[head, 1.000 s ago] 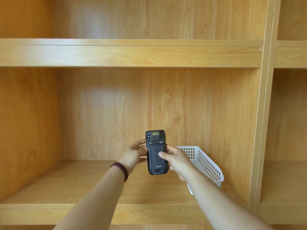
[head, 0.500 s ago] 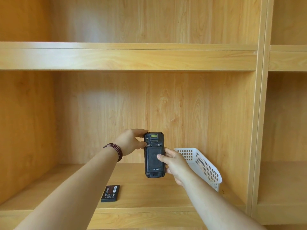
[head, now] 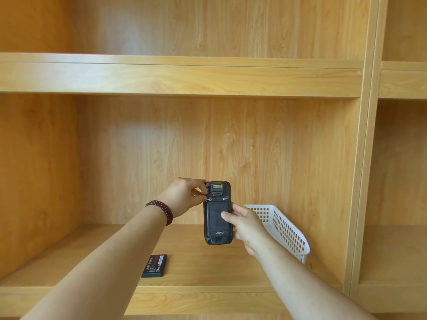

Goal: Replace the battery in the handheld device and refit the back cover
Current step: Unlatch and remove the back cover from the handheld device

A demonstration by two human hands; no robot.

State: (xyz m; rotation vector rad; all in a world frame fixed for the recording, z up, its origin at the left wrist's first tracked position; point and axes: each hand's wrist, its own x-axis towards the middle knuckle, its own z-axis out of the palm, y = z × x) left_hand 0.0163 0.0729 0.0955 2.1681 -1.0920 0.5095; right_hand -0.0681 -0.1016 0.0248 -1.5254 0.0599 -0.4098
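Observation:
A black handheld device [head: 217, 213] is held upright above the shelf, its back facing me with the back cover on. My right hand [head: 245, 224] grips its right side, thumb lying across the cover. My left hand [head: 184, 196] is at the device's upper left corner, fingertips pinching at the small latch there. A loose black battery [head: 154, 266] lies flat on the wooden shelf [head: 198, 271] below my left forearm.
A white perforated plastic basket [head: 280, 229] leans tilted against the shelf's right wall behind my right hand. An upper shelf board [head: 180, 75] runs overhead. A vertical divider [head: 362, 172] separates another compartment on the right.
My left hand has shifted from the device's middle left side up to its upper left corner. The view dropped, bringing the battery on the shelf into sight.

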